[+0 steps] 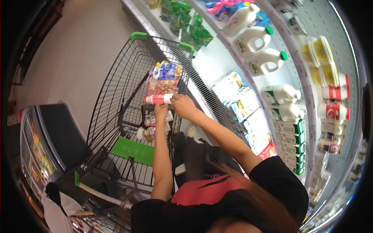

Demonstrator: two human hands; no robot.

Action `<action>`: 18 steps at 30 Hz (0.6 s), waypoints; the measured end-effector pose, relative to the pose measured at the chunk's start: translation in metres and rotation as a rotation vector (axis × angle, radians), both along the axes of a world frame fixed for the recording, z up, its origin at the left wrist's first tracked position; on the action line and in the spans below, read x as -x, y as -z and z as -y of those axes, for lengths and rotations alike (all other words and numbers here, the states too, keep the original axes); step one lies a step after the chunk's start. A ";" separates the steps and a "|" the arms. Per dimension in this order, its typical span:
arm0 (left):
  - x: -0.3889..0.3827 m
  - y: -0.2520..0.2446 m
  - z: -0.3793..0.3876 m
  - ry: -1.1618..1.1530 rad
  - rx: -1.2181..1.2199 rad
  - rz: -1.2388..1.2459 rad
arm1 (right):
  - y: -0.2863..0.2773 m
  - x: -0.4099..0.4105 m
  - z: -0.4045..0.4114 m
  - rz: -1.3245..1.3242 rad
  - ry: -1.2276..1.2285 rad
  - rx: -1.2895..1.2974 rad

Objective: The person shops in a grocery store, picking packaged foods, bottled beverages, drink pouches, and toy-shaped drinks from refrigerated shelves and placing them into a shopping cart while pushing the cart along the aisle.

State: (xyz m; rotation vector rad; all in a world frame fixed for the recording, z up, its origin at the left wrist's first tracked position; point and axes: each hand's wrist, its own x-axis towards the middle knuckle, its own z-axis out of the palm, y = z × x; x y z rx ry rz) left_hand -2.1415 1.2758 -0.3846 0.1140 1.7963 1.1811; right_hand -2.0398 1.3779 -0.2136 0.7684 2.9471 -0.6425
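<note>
Over the wire shopping cart (pixel 106 87), a white bottle with a red label and red cap (pixel 158 99) lies sideways between my hands. My left hand (pixel 161 110) has its fingers on the bottle's near side, around the middle. At the bottle's right end are the bent fingers of my right hand (pixel 181 104). Beyond the bottle in the cart are a clear bag of tan and reddish food pieces (pixel 163 86) and blue and white pouches (pixel 166 71). Nearer me are a dark package (pixel 146 112) and several small bottles (pixel 150 131), partly hidden by my left forearm.
A refrigerated shelf on the right holds white jugs with green caps (pixel 266 61), white bottles (pixel 281 93) and packs of cartons (pixel 246 103). An air grille (pixel 208 100) runs along its base. A display case (pixel 59 131) stands left of the cart, with a person in light clothing (pixel 58 205) below it.
</note>
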 end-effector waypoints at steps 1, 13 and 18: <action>-0.012 -0.046 -0.025 -0.011 -0.128 0.064 | -0.020 -0.029 -0.003 -0.069 0.087 -0.036; -0.221 -0.435 -0.195 0.624 -1.132 0.079 | -0.300 -0.298 -0.009 -0.601 1.063 -0.441; -0.383 -0.507 -0.245 0.894 -1.372 -0.009 | -0.339 -0.395 -0.091 -0.855 1.426 -0.771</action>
